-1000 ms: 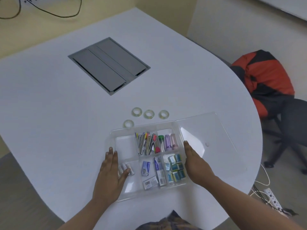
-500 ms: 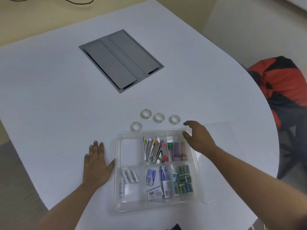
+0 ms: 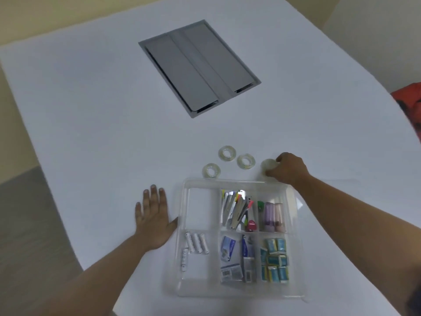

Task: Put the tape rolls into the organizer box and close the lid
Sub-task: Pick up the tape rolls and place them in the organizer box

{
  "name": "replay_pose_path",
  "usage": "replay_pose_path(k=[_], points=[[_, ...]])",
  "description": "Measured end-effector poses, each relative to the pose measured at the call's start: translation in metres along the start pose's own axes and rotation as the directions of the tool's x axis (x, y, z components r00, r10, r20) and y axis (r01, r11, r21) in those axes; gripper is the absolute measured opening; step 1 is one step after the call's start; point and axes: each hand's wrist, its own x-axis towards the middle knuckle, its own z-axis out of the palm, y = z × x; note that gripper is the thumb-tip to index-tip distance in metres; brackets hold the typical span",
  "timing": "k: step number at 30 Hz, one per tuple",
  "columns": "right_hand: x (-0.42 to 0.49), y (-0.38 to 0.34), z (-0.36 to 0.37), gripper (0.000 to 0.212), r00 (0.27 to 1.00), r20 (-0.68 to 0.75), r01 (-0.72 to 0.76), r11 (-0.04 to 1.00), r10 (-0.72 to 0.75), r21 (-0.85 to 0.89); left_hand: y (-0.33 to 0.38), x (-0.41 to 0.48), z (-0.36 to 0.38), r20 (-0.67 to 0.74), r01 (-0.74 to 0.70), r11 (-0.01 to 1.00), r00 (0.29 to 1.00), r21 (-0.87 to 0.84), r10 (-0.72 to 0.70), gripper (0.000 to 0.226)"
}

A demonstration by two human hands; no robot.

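Note:
A clear organizer box (image 3: pixel 182 224) lies open on the white table, its far-left compartment bare. Its clear lid (image 3: pixel 323 201) lies flat to the right, under my right forearm. Beyond the box are clear tape rolls: one (image 3: pixel 211 170) by the box's far edge, two more (image 3: pixel 227 153) (image 3: pixel 245 161) further back. My right hand (image 3: pixel 288 168) has its fingers closed around the rightmost tape roll (image 3: pixel 268 164), which rests on or just above the table. My left hand (image 3: pixel 153 218) lies flat on the table, fingers spread, thumb against the box's left wall.
The box holds batteries (image 3: pixel 196 244), staplers and clips (image 3: pixel 235 209), small tubes (image 3: pixel 272 216), staple packets (image 3: pixel 235 258) and little teal boxes (image 3: pixel 274 260). A grey cable hatch (image 3: pixel 199 67) is set into the table further back. A red jacket (image 3: pixel 410 103) shows at the right edge.
My right hand left the box's right side, reached past its far edge and closed on the rightmost tape roll. My left hand slid off the box onto the table beside it.

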Motion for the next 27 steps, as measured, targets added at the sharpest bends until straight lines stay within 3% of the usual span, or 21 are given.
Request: replay_pose_path(k=[9, 13, 16, 21, 27], points=[[0.001, -0.010, 0.004, 0.048, 0.994, -0.055, -0.093, 0.995, 0.094, 0.020, -0.001, 0.001, -0.005, 0.077, -0.005, 1.000, 0.997, 0.001, 0.005, 0.095], [-0.017, -0.019, -0.006, 0.055, 0.977, -0.201, -0.039, 0.982, 0.076, 0.184, 0.001, 0.000, -0.006, 0.080, -0.010, 1.000, 0.997, -0.007, 0.011, 0.094], [-0.049, -0.034, -0.004, 0.044, 0.950, -0.292, 0.193, 0.947, -0.114, 0.257, 0.000, 0.001, -0.002, 0.056, -0.012, 1.000, 0.998, -0.009, 0.013, 0.094], [-0.107, -0.060, 0.026, 0.017, 0.838, -0.122, 0.546, 0.823, -0.532, 0.156, -0.001, 0.000, -0.003, 0.052, -0.009, 1.000, 0.999, -0.007, 0.010, 0.094], [-0.144, -0.078, 0.066, 0.015, 0.695, -0.017, 0.710, 0.690, -0.719, -0.141, 0.002, -0.003, -0.007, 0.052, -0.016, 1.000, 0.999, -0.014, 0.016, 0.094]])
